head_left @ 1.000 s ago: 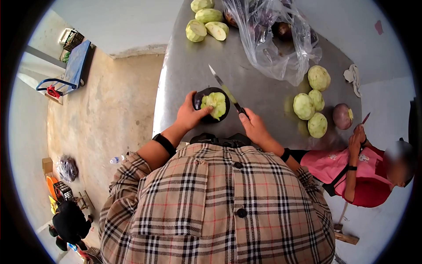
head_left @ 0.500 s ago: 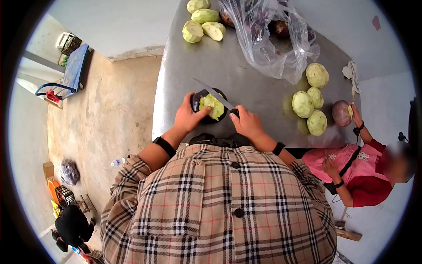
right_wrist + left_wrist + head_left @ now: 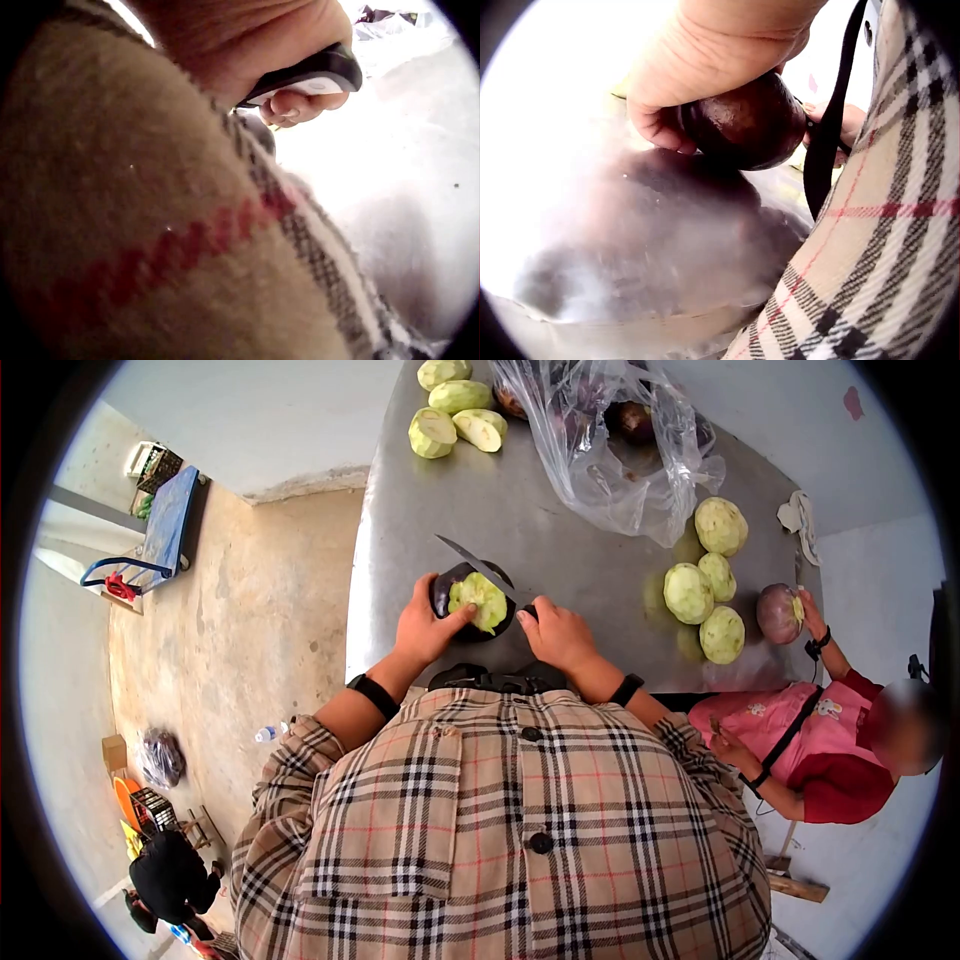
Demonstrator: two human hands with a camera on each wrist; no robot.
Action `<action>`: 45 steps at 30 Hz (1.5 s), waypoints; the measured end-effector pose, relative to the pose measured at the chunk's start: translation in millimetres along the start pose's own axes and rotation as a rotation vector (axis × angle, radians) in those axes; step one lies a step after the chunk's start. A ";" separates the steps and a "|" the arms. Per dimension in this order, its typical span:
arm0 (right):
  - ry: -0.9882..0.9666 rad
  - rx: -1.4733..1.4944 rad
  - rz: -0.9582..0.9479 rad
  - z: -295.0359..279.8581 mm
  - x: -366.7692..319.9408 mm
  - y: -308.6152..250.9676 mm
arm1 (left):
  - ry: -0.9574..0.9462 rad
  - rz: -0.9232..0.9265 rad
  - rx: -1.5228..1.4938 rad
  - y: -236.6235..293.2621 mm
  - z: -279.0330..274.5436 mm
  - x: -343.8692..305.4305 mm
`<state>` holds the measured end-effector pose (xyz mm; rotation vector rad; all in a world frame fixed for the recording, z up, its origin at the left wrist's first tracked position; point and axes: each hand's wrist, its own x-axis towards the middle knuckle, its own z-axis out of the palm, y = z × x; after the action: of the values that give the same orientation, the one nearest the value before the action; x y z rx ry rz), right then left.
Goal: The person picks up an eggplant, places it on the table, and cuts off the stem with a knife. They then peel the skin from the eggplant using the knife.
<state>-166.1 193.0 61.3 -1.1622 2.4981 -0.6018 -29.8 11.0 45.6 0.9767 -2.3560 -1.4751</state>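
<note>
In the head view, my left hand [image 3: 428, 628] holds a round dark purple eggplant [image 3: 487, 598] low over the near part of the metal table. Its upturned face is bared to pale green flesh, and my thumb rests on that patch. My right hand [image 3: 562, 637] grips a knife [image 3: 478, 565] by its black handle. The blade slants away to the left, overlapping the eggplant's far right edge. Glossy dark skin of the eggplant [image 3: 742, 124] shows beneath my palm in the left wrist view. Fingers curl round the knife handle [image 3: 319, 79] in the right wrist view.
Peeled eggplants [image 3: 433, 433] lie at the far left of the table [image 3: 600, 615], and more peeled eggplants [image 3: 688, 594] sit to the right. A clear plastic bag [image 3: 600, 480] holds dark eggplants. At right, another person [image 3: 790, 730] touches a purple eggplant [image 3: 775, 614].
My right hand has moved left, bringing the knife blade from beside the eggplant to across its far edge. The other person has reached a hand to the purple eggplant at right.
</note>
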 end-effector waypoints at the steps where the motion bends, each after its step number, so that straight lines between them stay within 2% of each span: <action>1: 0.005 0.002 -0.005 1.3 0.1 0.8 | 0.005 0.008 0.007 -0.4 -0.4 -0.3; 7: 0.083 0.000 -0.052 13.7 0.8 6.0 | 0.016 0.022 0.010 -2.1 -1.2 -0.8; 13: 0.108 -0.004 -0.012 25.8 -2.6 19.2 | 0.018 0.028 -0.010 -2.9 -0.4 -0.4; 17: 0.049 0.064 0.048 27.6 -5.0 26.1 | 0.014 -0.004 -0.059 -6.3 0.8 -1.4; 20: 0.027 0.065 0.084 36.6 -5.5 42.2 | 0.024 0.060 -0.050 -13.2 1.3 -5.8; 25: -0.037 0.188 0.128 31.4 -7.3 43.4 | 0.036 0.047 -0.073 -12.7 1.8 -9.2; 31: 0.088 0.334 -0.038 20.1 -14.7 25.2 | 0.092 0.087 -0.030 -28.5 7.6 -5.1; 45: 0.022 0.084 -0.058 16.4 -8.7 3.2 | 0.030 -0.017 -0.008 -9.0 0.1 -13.8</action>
<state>-155.4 197.7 46.5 -1.2067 2.4388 -0.7313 -15.5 17.1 40.2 1.0119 -2.3249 -1.4638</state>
